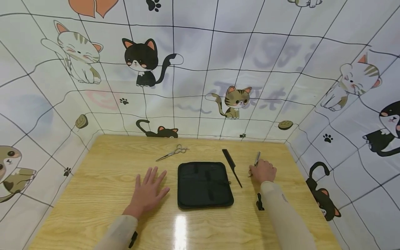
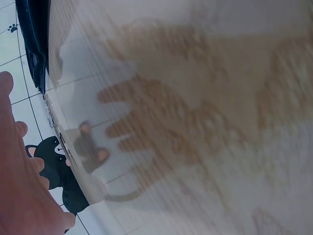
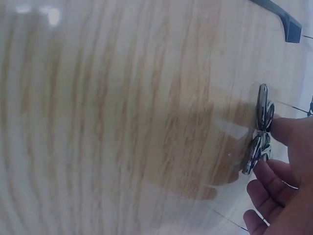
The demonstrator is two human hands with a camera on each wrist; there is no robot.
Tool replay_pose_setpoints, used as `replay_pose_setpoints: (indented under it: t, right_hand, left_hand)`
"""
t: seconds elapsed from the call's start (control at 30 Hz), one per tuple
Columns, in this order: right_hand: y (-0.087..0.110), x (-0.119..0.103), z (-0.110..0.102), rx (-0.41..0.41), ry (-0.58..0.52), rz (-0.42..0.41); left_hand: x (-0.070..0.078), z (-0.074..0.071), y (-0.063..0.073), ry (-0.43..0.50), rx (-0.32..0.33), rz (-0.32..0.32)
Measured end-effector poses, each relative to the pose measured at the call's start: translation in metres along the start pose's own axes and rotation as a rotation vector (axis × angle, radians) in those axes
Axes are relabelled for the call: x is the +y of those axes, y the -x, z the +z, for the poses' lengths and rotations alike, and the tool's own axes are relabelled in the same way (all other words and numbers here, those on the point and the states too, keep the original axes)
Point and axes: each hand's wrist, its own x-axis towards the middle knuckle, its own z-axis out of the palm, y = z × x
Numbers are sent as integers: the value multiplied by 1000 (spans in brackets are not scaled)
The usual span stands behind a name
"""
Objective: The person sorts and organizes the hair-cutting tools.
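Sleeves [image 1: 289, 215] up front; left hand [image 1: 147, 193] spread, empty; right hand [image 1: 264, 171] pinches metal scissors [image 1: 257, 158], best handled low, tips [image 1: 258, 153] aimed away

Scissors in hand [image 1: 257, 158]: silvery metal, pinched between thumb and fingers of the right hand [image 1: 264, 171], which partly hides them from me; a narrow end shows beyond the fingers.
Black case [image 1: 193, 189]: I see it lying flat between the hands, squarish with rounded corners, just beside the spread left hand [image 1: 149, 192].
Black comb [image 1: 229, 159]: slanted between case and right hand, thin tail nearest me.
Other scissors [image 1: 171, 153]: silver, lying slanted beyond the left hand, blades together.
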Motion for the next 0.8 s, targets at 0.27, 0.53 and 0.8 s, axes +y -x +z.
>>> replay_pose_setpoints:
  t: [0.27, 0.53, 0.8]
  right_hand:
    - [-3, 3, -3, -68, 16, 14]
    - [-4, 0, -18, -221, -32, 29]
    - [-6, -3, -20, -299, -109, 27]
  left_hand:
    - [5, -3, 1, -16, -7, -2]
    - [6, -2, 0, -19, -3, -2]
    - [3, -2, 2, -30, -16, -2]
